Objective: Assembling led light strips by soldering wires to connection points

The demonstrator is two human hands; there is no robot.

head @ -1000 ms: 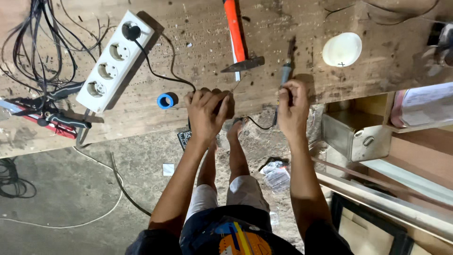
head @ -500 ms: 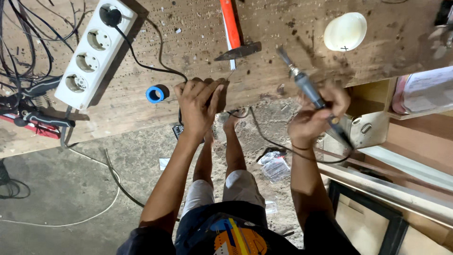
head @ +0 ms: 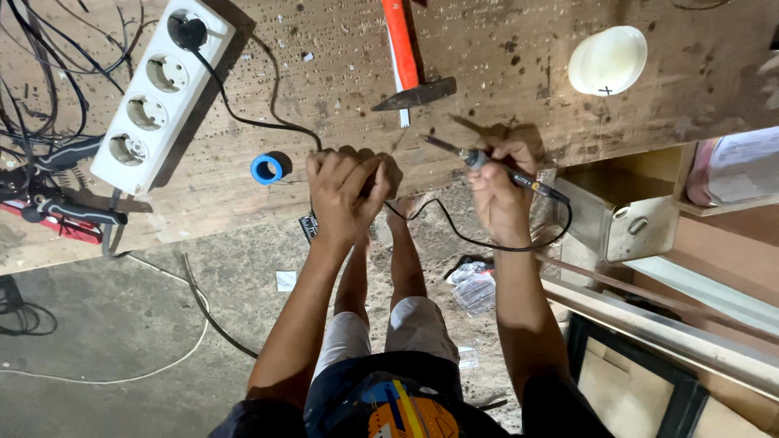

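Since the earlier frame the right hand has swung the soldering iron from a steep upward slant to a flat lie, its tip now aimed left toward the left hand; that hand has hardly shifted on the bench edge.

Nearest the camera are the person's bare knees over a concrete floor, where a clear plastic bag and a scrap of white paper lie. Above them, the right hand's fingers are wrapped around the iron's dark grip, clamped on it, and the thin black cord loops down from the handle and back up toward the left hand. The left hand rests at the front edge of the wooden workbench, fingers curled together over something small; what they pinch is hidden beneath them. The iron's tip stops just short of that hand, hovering over the bench edge.

Just left of the left hand sits a small blue spool, near but apart from it. Farther back, the hammer with its orange handle lies head toward the person. To the far left the white power strip lies at a slant with one black plug in its top socket, and red-handled pliers rest beside tangled black wires. A round white lid sits at the far right of the bench, well apart from both hands.
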